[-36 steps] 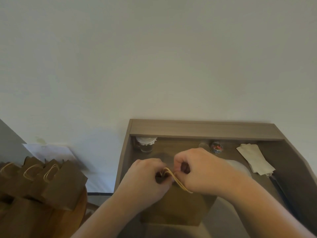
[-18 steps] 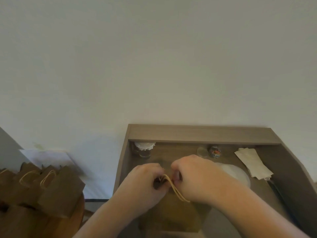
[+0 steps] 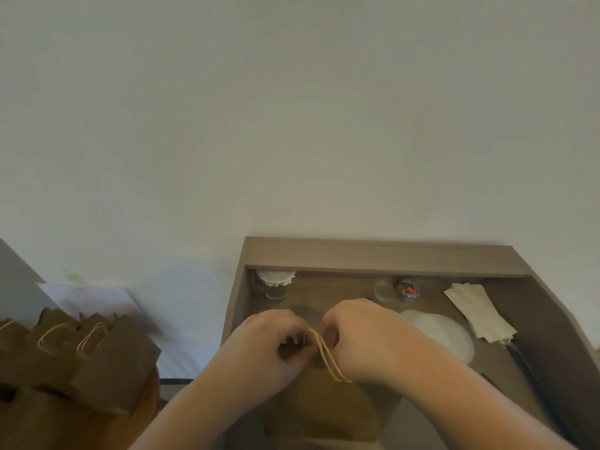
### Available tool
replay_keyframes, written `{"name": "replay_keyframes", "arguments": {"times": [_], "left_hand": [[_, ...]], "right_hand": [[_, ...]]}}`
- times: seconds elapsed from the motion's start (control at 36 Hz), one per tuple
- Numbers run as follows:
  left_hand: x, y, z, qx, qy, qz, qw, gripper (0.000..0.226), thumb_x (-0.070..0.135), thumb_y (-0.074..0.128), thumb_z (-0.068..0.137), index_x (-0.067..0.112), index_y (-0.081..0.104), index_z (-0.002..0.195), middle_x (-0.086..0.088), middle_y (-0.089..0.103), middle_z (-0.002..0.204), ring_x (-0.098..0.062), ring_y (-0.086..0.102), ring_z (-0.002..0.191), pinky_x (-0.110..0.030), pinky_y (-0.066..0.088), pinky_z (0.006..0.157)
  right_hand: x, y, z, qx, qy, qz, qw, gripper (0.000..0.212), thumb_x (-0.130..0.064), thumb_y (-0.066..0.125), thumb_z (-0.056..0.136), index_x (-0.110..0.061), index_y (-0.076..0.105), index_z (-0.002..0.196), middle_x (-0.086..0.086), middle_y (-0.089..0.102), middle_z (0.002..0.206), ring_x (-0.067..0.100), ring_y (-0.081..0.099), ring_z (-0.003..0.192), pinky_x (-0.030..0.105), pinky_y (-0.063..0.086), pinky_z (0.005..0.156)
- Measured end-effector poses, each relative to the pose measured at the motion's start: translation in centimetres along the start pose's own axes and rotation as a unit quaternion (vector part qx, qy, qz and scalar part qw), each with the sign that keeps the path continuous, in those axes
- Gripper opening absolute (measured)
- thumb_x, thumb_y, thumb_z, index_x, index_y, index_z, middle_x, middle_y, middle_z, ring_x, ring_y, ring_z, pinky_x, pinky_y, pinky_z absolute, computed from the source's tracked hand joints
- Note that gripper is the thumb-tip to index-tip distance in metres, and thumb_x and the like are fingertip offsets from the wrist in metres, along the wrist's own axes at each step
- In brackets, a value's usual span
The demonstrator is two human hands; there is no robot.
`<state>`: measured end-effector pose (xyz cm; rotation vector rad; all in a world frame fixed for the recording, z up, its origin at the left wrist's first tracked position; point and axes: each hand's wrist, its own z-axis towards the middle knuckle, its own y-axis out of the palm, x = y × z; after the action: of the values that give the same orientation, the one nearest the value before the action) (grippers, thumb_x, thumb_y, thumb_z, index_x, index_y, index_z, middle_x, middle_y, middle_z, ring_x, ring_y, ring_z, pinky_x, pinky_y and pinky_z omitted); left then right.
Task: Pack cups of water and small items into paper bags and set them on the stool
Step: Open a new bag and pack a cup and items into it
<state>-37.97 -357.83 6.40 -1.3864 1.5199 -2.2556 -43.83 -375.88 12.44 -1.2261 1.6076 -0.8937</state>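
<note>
Paper bag (image 3: 324, 404) stands on desk (image 3: 373, 258), near front edge. Left hand (image 3: 269, 345), fingers curled, pinches bag top. Right hand (image 3: 367, 339), curled too, pinches top at twine handles (image 3: 328, 358). Behind: lidded cup (image 3: 276, 284), napkins (image 3: 477, 310). Far left: more bags (image 3: 97, 362) on stool (image 3: 143, 414).

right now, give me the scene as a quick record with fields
left hand: grips the top of the paper bag
right hand: grips the same bag top beside the handles
bag: stands on the desk, handles lying toward the camera
stool: at left, holds other bags
desk rear: jar with white lid, small jar of coloured bits, napkins
</note>
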Motion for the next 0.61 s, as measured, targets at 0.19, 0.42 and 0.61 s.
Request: {"name": "replay_keyframes", "arguments": {"times": [0.19,0.42,0.61], "left_hand": [[0.1,0.6,-0.3,0.003,-0.025,-0.016,1.000,0.005,0.042,0.070,0.096,0.045,0.071,0.093,0.027,0.065,0.093,0.004,0.059,0.098,-0.018,0.054,0.087],[-1.5,0.6,-1.3,0.003,-0.053,-0.061,0.997,0.005,0.047,0.076,0.090,0.044,0.074,0.093,0.027,0.067,0.094,0.004,0.061,0.097,-0.018,0.055,0.087],[-2.4,0.5,-1.2,0.011,-0.027,-0.060,0.998,0.008,0.045,0.075,0.090,0.041,0.075,0.097,0.026,0.068,0.093,0.000,0.063,0.095,-0.020,0.053,0.084]], "right_hand": [[0.0,1.1,2.0,-0.026,-0.009,-0.010,1.000,0.024,-0.046,0.070,0.088,-0.029,0.058,0.075,-0.008,0.057,0.077,0.018,0.062,0.083,0.028,0.047,0.070],[0.6,0.7,1.6,-0.043,0.013,0.000,0.999,0.028,-0.039,0.076,0.086,-0.031,0.059,0.066,-0.008,0.064,0.078,0.011,0.063,0.075,0.024,0.044,0.059],[-0.8,0.6,2.5,-0.057,0.012,-0.029,0.998,0.016,-0.037,0.074,0.086,-0.025,0.067,0.077,-0.002,0.067,0.079,0.021,0.069,0.081,0.026,0.048,0.064]]}}
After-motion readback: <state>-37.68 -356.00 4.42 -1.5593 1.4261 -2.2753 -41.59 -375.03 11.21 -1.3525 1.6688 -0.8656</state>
